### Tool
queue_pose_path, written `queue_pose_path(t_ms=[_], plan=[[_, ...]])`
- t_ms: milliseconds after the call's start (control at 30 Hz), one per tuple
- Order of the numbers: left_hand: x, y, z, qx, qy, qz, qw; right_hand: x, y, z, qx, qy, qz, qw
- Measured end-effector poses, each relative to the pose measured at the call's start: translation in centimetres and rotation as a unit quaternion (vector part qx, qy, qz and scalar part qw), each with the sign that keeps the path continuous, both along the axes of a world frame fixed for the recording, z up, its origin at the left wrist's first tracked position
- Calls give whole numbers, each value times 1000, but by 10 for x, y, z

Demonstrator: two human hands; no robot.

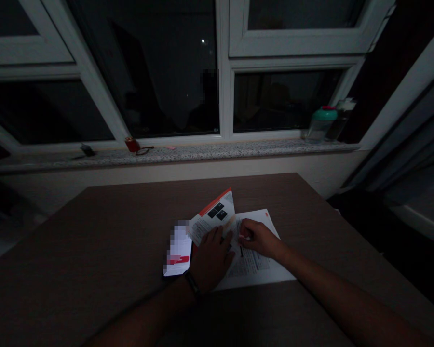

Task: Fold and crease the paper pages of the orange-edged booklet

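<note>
An open booklet (251,270) with printed text lies on the table, its left leaf (206,224) raised at an angle and showing dark pictures and an orange-red edge. My left hand (213,253), with a dark band at the wrist, rests flat on that leaf, fingers stretched out. Over the right page, near the fold, my right hand (256,236) is curled with thumb and fingers drawn together. Something small and pale shows at its fingertips, too dim to name. Left of the booklet lies a phone (181,250) with a lit screen, partly under the leaf's corner.
The brown table (94,241) stands before a speckled window sill (202,152). On the sill are a shaker bottle with a teal lid (323,120), a small red item (132,144) and a small dark object (87,150). A curtain (401,135) hangs at right. The room is dim.
</note>
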State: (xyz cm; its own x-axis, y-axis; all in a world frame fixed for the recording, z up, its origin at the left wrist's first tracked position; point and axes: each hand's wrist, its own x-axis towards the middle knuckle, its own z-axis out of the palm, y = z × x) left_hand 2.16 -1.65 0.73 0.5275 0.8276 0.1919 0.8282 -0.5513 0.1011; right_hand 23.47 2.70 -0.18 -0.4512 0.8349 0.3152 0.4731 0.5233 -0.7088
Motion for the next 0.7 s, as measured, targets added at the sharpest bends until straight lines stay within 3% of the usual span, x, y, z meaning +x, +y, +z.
queue_pose_path(t_ms=[200,500,700], plan=[[0,0,0,-5,11,-1,1000,1,-5,7,3,-31,93,995],[0,0,1,-6,-1,-5,1000,-2,-1,0,2,-19,-30,999],[0,0,0,-4,0,-3,1000,-1,-4,6,-8,-14,50,999]])
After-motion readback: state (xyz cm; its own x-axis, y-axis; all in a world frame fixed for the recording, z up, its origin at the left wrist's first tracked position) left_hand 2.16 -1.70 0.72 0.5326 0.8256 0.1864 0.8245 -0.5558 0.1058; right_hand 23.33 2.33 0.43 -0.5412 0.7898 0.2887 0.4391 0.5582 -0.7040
